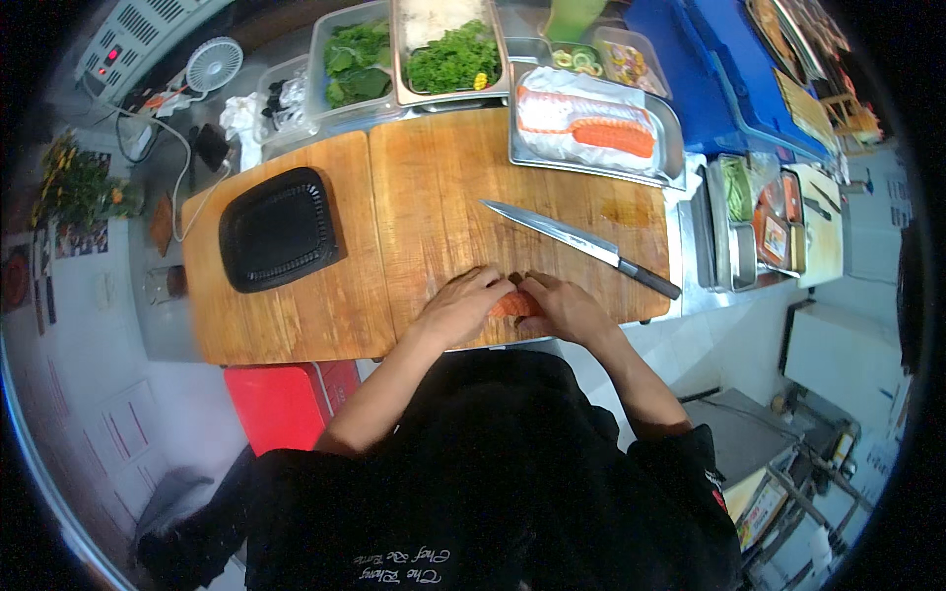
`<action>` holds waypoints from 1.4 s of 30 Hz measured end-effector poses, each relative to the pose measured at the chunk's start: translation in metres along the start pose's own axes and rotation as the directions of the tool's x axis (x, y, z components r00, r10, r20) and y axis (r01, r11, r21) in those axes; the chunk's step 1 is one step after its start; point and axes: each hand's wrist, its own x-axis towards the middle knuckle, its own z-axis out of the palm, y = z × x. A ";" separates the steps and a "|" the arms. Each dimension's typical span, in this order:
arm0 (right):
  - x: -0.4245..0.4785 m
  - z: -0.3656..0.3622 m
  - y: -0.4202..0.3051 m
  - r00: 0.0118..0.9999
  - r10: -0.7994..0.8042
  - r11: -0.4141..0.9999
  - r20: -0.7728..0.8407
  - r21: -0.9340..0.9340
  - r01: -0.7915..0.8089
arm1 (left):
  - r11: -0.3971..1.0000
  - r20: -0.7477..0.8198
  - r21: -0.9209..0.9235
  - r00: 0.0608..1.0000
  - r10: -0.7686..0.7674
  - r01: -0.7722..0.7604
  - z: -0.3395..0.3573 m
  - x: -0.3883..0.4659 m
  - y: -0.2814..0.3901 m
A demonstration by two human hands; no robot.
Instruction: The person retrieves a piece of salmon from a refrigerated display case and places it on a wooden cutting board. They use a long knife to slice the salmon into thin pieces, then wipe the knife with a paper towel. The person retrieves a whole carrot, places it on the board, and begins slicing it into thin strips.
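Observation:
My left hand (462, 304) and my right hand (567, 304) meet near the front edge of the wooden cutting board (436, 177). Between them are orange salmon slices (513, 304), which the fingers of both hands grip from either side and partly cover. Beyond my right hand lies a long slicing knife (569, 238), its dark handle at the right and its tip pointing to the far left. A steel tray (591, 171) at the board's far right holds a salmon fillet (613, 137) on white paper (537, 140).
An empty black plastic tray (277, 229) rests on the board's left part. Along the back stand a tub of green leaves (358, 63), a pan of curly greens and shredded white garnish (452, 63), and a blue bin (709, 81). Steel containers (741, 255) line the right side.

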 end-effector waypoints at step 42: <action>-0.017 0.020 -0.061 0.784 -0.219 0.895 0.580 0.439 -0.075 | 0.183 0.311 -0.600 0.438 -0.844 0.779 0.133 -0.225 -0.083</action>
